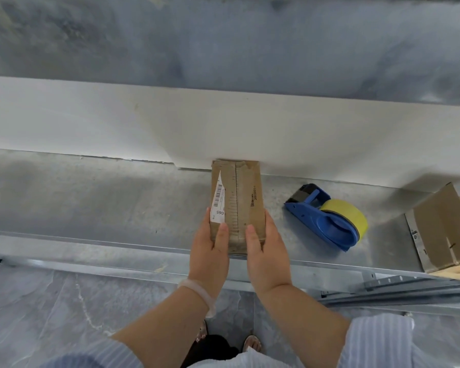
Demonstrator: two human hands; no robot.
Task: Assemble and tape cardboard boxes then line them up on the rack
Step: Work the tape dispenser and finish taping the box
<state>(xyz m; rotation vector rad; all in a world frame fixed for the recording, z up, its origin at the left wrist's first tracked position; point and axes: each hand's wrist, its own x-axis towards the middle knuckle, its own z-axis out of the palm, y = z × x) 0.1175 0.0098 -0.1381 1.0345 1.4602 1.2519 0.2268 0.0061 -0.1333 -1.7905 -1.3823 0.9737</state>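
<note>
One taped box (246,197) on the rack shelf (91,197), far end against the white panel (223,123). Near end clasped by left hand (210,251) and right hand (268,251), thumbs on top, likely squaring it. Right of box: tape dispenser (329,221).

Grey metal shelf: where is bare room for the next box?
Free: the long stretch of grey metal shelf left of the small brown cardboard box. Crowded rightward: a blue tape dispenser with yellow roll, then a second brown cardboard box.
</note>
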